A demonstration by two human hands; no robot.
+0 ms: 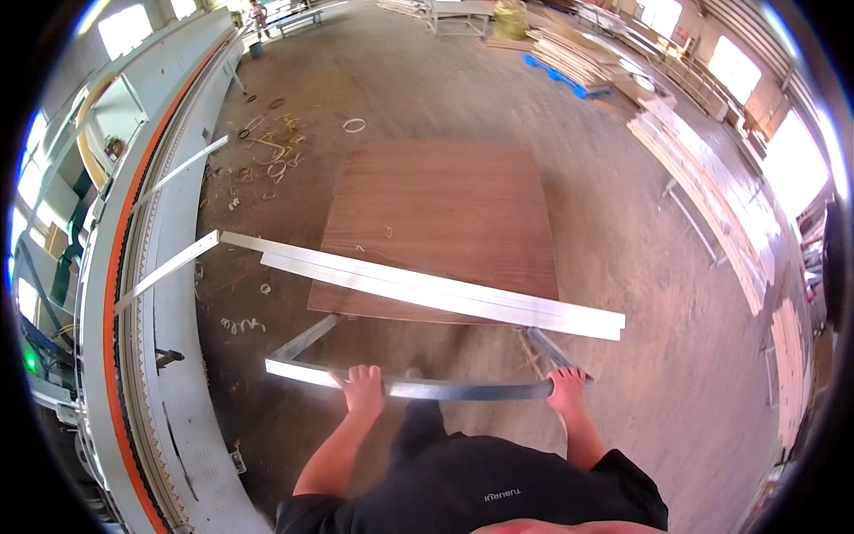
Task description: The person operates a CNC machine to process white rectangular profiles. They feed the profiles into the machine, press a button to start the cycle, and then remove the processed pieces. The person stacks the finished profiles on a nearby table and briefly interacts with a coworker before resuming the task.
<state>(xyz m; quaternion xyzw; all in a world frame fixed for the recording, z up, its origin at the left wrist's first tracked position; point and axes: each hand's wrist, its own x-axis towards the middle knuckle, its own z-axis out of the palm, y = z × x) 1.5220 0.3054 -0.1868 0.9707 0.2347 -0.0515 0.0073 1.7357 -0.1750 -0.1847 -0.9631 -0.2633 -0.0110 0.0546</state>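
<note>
My left hand [363, 390] is closed over the near bar of a grey metal frame [471, 390], left of its middle. At the bar's right end, my right hand [567, 389] grips the same frame. Two side bars run forward from it, and their far ends pass under long white strips [427, 289]. These strips lie side by side and slightly slanted, spanning the frame from left to right. Beyond and partly beneath them is a large brown wood-grain board [436, 205]. How the frame meets the floor is hidden.
A long machine bed [182, 356] with an orange edge runs along the left, two pale arms [169, 271] reaching out from it. Looped offcuts [276, 160] litter the floor. Boards on a blue pallet [569, 80] stand far right, with long planks [703, 196] on supports nearer.
</note>
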